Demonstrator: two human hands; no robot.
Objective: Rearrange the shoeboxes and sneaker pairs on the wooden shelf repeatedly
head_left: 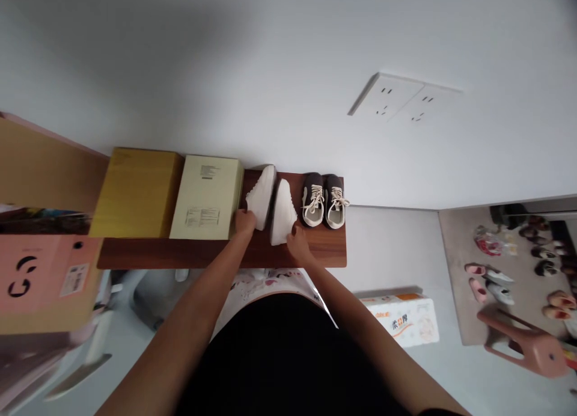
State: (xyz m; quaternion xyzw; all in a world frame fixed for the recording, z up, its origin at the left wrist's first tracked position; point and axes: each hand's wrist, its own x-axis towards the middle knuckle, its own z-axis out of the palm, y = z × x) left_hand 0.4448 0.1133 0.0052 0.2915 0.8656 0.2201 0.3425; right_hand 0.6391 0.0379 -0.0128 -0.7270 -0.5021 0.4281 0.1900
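Note:
Two white sneakers lean on their sides on a dark wooden shelf (166, 255). My left hand (244, 222) is closed at the ankle opening of the left white sneaker (262, 195). At the right white sneaker (282, 213), my right hand (297, 241) grips the near end by its opening. Both toes point toward the wall. A pair of dark sneakers with cream laces, the left dark sneaker (313, 201) and the right dark sneaker (335, 202), stands upright to the right. Close to my left hand is a pale green box (205, 196). My fingertips are partly hidden by the shoes.
A yellow box (135, 193) sits left of the green one, and a pink carton (45, 278) is farther left. Wall sockets (403, 100) are above right. A tissue pack (401, 323), a pink stool (527, 344) and several shoes are on the floor at right.

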